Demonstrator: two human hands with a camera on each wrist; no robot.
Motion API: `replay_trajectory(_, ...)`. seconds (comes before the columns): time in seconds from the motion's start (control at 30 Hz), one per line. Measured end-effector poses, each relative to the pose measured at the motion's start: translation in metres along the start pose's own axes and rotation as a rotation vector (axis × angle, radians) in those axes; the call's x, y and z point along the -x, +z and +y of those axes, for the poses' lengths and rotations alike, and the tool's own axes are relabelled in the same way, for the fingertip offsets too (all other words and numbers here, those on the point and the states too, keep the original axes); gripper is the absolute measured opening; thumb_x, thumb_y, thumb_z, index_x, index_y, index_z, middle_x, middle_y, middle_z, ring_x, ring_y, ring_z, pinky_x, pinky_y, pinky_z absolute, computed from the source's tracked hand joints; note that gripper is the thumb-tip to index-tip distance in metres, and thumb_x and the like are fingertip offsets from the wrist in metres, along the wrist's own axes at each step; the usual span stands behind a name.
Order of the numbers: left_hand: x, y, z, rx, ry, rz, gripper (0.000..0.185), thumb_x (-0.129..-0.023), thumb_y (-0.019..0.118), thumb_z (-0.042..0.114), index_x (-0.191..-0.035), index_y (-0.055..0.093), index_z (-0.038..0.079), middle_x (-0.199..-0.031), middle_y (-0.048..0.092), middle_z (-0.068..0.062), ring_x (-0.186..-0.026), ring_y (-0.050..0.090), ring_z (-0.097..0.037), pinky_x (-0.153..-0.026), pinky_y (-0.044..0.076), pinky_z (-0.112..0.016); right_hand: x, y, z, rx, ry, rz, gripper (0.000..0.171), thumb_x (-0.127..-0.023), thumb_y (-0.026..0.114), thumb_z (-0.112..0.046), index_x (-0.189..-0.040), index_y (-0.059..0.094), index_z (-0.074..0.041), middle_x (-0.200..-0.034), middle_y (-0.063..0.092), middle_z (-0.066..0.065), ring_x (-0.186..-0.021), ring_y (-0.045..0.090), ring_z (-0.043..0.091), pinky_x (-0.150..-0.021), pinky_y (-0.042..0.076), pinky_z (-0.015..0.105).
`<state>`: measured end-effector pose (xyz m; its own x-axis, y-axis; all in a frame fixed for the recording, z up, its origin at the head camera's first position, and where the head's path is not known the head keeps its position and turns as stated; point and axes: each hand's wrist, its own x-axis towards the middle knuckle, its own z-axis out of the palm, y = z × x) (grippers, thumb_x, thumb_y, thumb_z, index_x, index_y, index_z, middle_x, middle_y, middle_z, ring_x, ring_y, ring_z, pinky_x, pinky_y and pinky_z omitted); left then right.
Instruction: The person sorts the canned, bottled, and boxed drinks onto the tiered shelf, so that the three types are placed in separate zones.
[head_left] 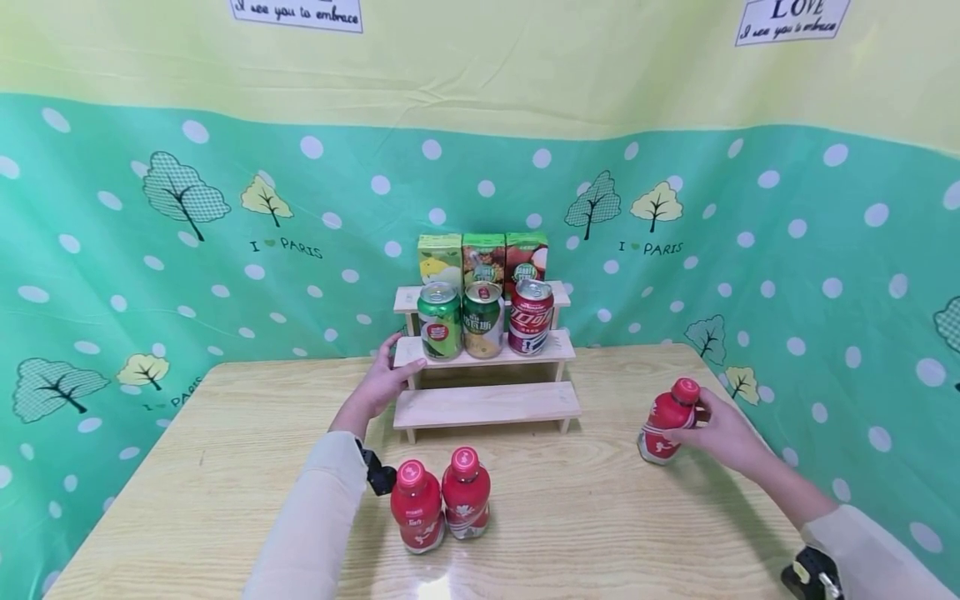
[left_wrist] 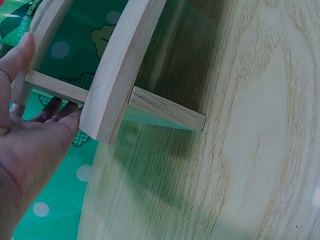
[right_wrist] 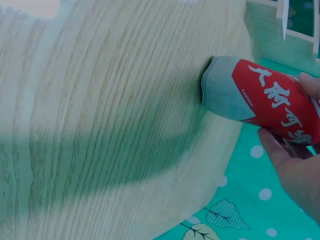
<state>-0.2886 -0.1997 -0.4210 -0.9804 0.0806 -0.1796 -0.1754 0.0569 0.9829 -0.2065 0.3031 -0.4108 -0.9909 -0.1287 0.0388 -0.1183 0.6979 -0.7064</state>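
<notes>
A three-step wooden shelf [head_left: 487, 404] stands at the back middle of the table. My left hand [head_left: 392, 357] holds its left end, with the thumb above and the fingers behind the side piece [left_wrist: 120, 65]; the palm [left_wrist: 30, 135] shows in the left wrist view. My right hand [head_left: 705, 418] grips a red bottle [head_left: 667, 421] with a pink cap near the table's right edge. The bottle is tilted, its base [right_wrist: 220, 92] on the tabletop. Two more red bottles [head_left: 417, 506] [head_left: 466, 493] stand upright side by side at the front, beside my left forearm.
The middle step carries a green can [head_left: 439, 321], a yellow-green can [head_left: 483, 319] and a red can [head_left: 531, 316]. Three drink cartons [head_left: 483, 258] line the top step; the lowest step is bare. A dotted green cloth [head_left: 787, 275] surrounds the wooden table [head_left: 225, 433].
</notes>
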Motion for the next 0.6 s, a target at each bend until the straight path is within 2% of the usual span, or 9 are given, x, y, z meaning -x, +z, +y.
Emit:
replay_trajectory(0.2,0.013,0.004,0.011,-0.008,-0.002,-0.013,0.083,-0.093,0.057,0.016,-0.150,-0.004,0.023,-0.150,0.016,-0.026,-0.133,0.031,-0.037,-0.111,0.029,-0.052,0.001,0.004,-0.006,0.020,-0.004,0.025,0.073,-0.075,0.078,-0.026,-0.129,0.040,0.006,-0.120,0.054,0.028,-0.108,0.053,0.042,-0.078,0.055,0.040)
replay_trajectory(0.43,-0.004,-0.001,-0.006,-0.018,0.011,0.014,0.085,-0.091,0.061,0.022,-0.149,-0.001,0.029,-0.150,0.016,-0.023,-0.135,0.030,-0.037,-0.111,0.028,-0.053,-0.001,0.009,-0.017,0.044,0.003,0.031,0.079,-0.074,0.079,-0.033,-0.132,0.039,0.002,-0.122,0.054,0.026,-0.109,0.053,0.041,-0.082,0.054,0.045)
replay_trajectory(0.6,-0.005,-0.001,-0.006,-0.021,0.011,0.020,0.085,-0.091,0.061,0.022,-0.149,-0.001,0.029,-0.150,0.017,-0.023,-0.134,0.031,-0.037,-0.111,0.028,-0.052,-0.002,0.012,-0.028,0.033,0.001,0.028,0.082,-0.074,0.078,-0.034,-0.135,0.037,0.002,-0.124,0.054,0.026,-0.110,0.054,0.041,-0.081,0.055,0.042)
